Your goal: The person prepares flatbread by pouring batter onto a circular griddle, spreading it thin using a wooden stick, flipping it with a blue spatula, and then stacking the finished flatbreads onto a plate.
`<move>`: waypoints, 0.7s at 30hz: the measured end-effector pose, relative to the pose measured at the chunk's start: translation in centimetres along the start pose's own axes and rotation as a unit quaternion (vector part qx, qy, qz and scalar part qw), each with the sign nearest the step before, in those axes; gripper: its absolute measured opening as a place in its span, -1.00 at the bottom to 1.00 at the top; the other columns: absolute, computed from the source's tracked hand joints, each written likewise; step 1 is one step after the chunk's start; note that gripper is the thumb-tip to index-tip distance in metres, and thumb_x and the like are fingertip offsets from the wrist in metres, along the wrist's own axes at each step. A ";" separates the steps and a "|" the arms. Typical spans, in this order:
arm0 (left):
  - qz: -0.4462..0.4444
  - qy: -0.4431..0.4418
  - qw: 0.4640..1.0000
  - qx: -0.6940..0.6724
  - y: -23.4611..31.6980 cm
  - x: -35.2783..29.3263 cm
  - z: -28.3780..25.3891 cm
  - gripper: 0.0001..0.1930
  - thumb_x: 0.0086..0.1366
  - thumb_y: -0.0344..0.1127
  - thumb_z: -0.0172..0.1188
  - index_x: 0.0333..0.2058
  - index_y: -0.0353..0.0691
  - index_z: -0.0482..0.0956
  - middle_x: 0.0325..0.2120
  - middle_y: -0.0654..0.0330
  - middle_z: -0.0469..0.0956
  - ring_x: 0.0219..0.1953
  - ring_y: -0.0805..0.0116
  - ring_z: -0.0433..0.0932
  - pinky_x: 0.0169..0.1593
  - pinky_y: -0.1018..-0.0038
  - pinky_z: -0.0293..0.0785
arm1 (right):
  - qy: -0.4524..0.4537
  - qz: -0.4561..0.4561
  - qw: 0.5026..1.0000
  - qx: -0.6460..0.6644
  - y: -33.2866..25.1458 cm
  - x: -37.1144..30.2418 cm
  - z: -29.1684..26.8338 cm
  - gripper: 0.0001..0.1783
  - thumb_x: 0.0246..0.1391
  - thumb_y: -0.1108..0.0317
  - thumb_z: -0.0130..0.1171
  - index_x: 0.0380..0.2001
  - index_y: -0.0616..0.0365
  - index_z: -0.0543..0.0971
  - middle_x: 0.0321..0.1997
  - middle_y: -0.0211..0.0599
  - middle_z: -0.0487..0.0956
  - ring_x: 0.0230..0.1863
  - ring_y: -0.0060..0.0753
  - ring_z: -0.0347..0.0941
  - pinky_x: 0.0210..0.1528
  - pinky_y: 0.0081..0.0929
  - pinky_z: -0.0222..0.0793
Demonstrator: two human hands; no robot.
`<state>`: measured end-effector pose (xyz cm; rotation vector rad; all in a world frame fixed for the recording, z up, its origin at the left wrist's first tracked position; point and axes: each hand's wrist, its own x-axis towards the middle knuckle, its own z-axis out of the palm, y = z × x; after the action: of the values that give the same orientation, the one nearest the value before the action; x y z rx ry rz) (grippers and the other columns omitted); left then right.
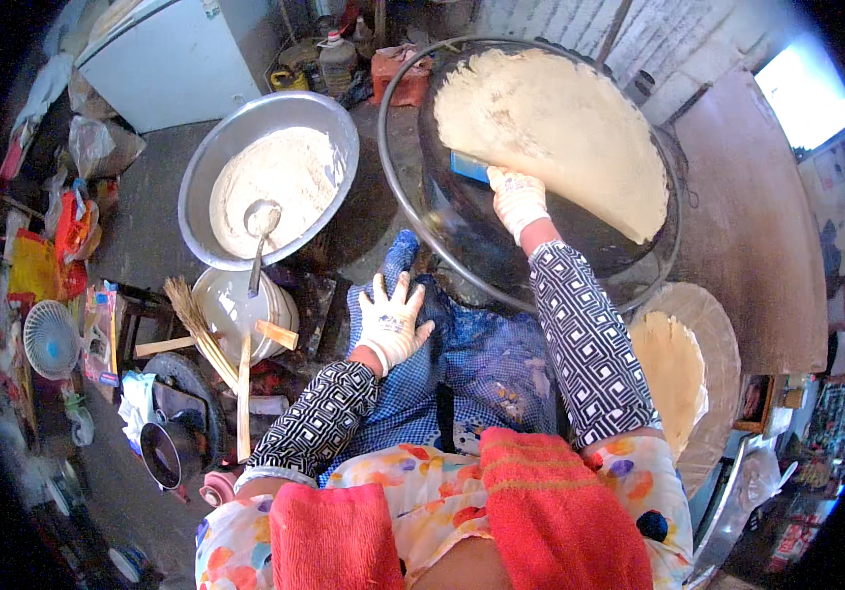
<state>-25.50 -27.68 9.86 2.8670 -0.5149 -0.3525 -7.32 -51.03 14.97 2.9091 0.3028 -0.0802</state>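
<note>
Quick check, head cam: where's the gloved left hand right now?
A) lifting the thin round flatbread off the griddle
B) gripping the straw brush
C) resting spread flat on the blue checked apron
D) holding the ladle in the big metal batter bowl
C: the white-gloved left hand lies with fingers spread on the blue checked apron, while the right hand works a blue scraper under the thin pale flatbread on the round dark griddle.

A dark, stained floor carries most of the things. At upper centre a wide metal basin of pale batter stands on it, and below that a white lidded bucket. At the left edge lies a small white fan (tipped on its back). A black pan sits lower left, with bottles along the top.
</note>
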 end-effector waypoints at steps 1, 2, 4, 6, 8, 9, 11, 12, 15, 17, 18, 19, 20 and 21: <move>-0.001 -0.002 1.000 -0.006 0.0 0.0 -0.1 -0.27 0.13 0.12 0.18 0.24 -0.02 0.26 0.31 -0.01 0.07 0.31 -0.35 -0.02 0.23 -0.28 -0.02 | 0.024 0.000 1.000 -0.006 0.0 0.6 0.6 -0.61 0.18 0.37 -0.18 0.04 -0.01 0.45 0.01 -0.23 0.57 0.02 -0.27 0.53 0.01 -0.26 0.41; -0.003 -0.004 1.000 -0.013 0.0 0.1 -0.1 -0.27 0.13 0.12 0.18 0.24 -0.02 0.27 0.31 -0.01 0.07 0.31 -0.34 -0.01 0.23 -0.28 -0.02 | 0.049 0.001 0.999 -0.011 0.1 1.3 1.2 -0.63 0.16 0.39 -0.16 0.00 -0.03 0.48 -0.04 -0.24 0.60 -0.02 -0.26 0.55 -0.01 -0.26 0.42; -0.005 0.001 1.000 -0.020 -0.3 -0.1 0.0 -0.28 0.13 0.10 0.20 0.23 -0.02 0.28 0.31 0.00 0.08 0.30 -0.34 0.01 0.24 -0.27 -0.02 | 0.068 0.003 0.998 -0.009 -0.4 2.2 1.1 -0.64 0.12 0.42 -0.13 -0.04 -0.05 0.51 -0.09 -0.25 0.62 -0.06 -0.25 0.57 -0.03 -0.26 0.44; -0.002 0.011 0.999 -0.034 -0.5 -0.2 0.1 -0.28 0.12 0.08 0.21 0.22 -0.02 0.28 0.30 -0.01 0.09 0.30 -0.32 0.02 0.24 -0.26 -0.02 | 0.055 0.013 0.998 0.005 -0.4 2.9 1.0 -0.64 0.09 0.43 -0.11 -0.05 -0.05 0.51 -0.11 -0.24 0.62 -0.06 -0.25 0.57 -0.05 -0.24 0.44; 0.005 0.027 0.998 -0.055 -0.7 -0.2 0.3 -0.28 0.11 0.06 0.23 0.21 -0.04 0.28 0.28 -0.03 0.11 0.29 -0.30 0.03 0.25 -0.25 -0.03 | 0.086 0.002 0.996 0.024 0.3 3.9 1.7 -0.63 0.03 0.45 -0.06 -0.07 -0.06 0.51 -0.14 -0.25 0.63 -0.10 -0.25 0.58 -0.07 -0.22 0.45; 0.000 0.058 0.995 -0.080 -0.9 -0.2 0.6 -0.28 0.09 0.04 0.25 0.22 -0.05 0.28 0.27 -0.05 0.12 0.30 -0.25 0.04 0.26 -0.25 -0.04 | 0.069 0.008 0.997 0.023 0.1 3.9 1.3 -0.63 0.02 0.45 -0.06 -0.08 -0.06 0.52 -0.15 -0.25 0.63 -0.11 -0.24 0.58 -0.07 -0.22 0.45; -0.010 0.118 0.986 -0.118 -1.9 0.9 0.9 -0.24 0.06 -0.02 0.28 0.22 -0.10 0.24 0.24 -0.11 0.14 0.30 -0.13 0.07 0.27 -0.23 -0.07 | 0.081 0.007 0.996 0.028 0.0 3.8 1.5 -0.65 0.02 0.47 -0.06 -0.11 -0.04 0.52 -0.19 -0.24 0.63 -0.15 -0.20 0.58 -0.10 -0.22 0.46; -0.002 0.179 0.979 -0.103 -2.8 2.2 0.2 -0.23 0.04 -0.06 0.29 0.22 -0.13 0.24 0.22 -0.10 0.17 0.28 -0.12 0.12 0.26 -0.21 -0.04 | 0.096 -0.006 0.995 0.031 0.3 3.8 1.5 -0.65 0.02 0.47 -0.06 -0.11 -0.04 0.52 -0.19 -0.23 0.63 -0.15 -0.19 0.58 -0.10 -0.21 0.46; -0.005 0.260 0.962 -0.082 -7.0 7.0 -3.0 -0.26 0.00 -0.20 0.31 0.19 -0.19 0.27 0.17 -0.11 0.23 0.20 -0.10 0.24 0.24 0.02 0.14 | 0.113 -0.033 0.992 0.049 0.4 3.8 1.2 -0.68 0.02 0.48 -0.06 -0.14 -0.01 0.52 -0.19 -0.17 0.62 -0.15 -0.14 0.57 -0.11 -0.19 0.45; -0.032 0.234 0.970 -0.062 -9.6 10.5 -4.7 -0.30 0.09 -0.22 0.26 0.21 -0.20 0.23 0.21 -0.10 0.18 0.24 -0.13 0.17 0.27 0.03 0.12 | 0.136 -0.043 0.988 0.060 1.0 4.0 2.2 -0.70 0.03 0.47 -0.06 -0.16 0.00 0.52 -0.21 -0.15 0.62 -0.16 -0.13 0.57 -0.12 -0.19 0.45; -0.044 0.215 0.972 -0.079 -10.9 12.0 -5.4 -0.30 0.09 -0.23 0.25 0.21 -0.18 0.22 0.21 -0.09 0.19 0.24 -0.15 0.17 0.27 0.07 0.14 | 0.148 -0.048 0.986 0.065 1.2 4.0 2.3 -0.70 0.03 0.47 -0.06 -0.17 0.01 0.52 -0.21 -0.15 0.62 -0.17 -0.12 0.57 -0.13 -0.19 0.45; -0.044 0.223 0.973 -0.047 -12.5 13.2 -5.7 -0.30 0.09 -0.24 0.25 0.22 -0.15 0.22 0.21 -0.09 0.19 0.24 -0.15 0.17 0.26 0.08 0.15 | 0.098 -0.036 0.993 0.047 0.5 3.9 1.2 -0.72 0.02 0.46 -0.06 -0.18 0.02 0.52 -0.23 -0.13 0.62 -0.20 -0.13 0.58 -0.15 -0.18 0.45; -0.058 0.202 0.977 -0.034 -14.0 14.6 -5.8 -0.30 0.08 -0.24 0.26 0.21 -0.10 0.22 0.22 -0.05 0.19 0.26 -0.10 0.16 0.27 0.07 0.13 | 0.099 -0.036 0.994 0.039 0.0 4.0 1.1 -0.72 0.02 0.45 -0.05 -0.19 0.02 0.52 -0.24 -0.13 0.62 -0.20 -0.15 0.58 -0.16 -0.19 0.45; -0.041 0.187 0.982 -0.008 -14.3 16.0 -6.5 -0.30 0.07 -0.29 0.25 0.22 -0.11 0.22 0.21 -0.05 0.20 0.27 -0.08 0.16 0.28 0.08 0.12 | 0.098 -0.031 0.994 0.029 0.2 3.9 1.4 -0.72 0.02 0.45 -0.05 -0.19 0.02 0.53 -0.24 -0.14 0.62 -0.20 -0.16 0.58 -0.16 -0.19 0.45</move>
<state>-4.72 -19.31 9.42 2.8436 -0.3212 0.1692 -3.52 -50.78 13.35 2.9702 0.4290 0.1900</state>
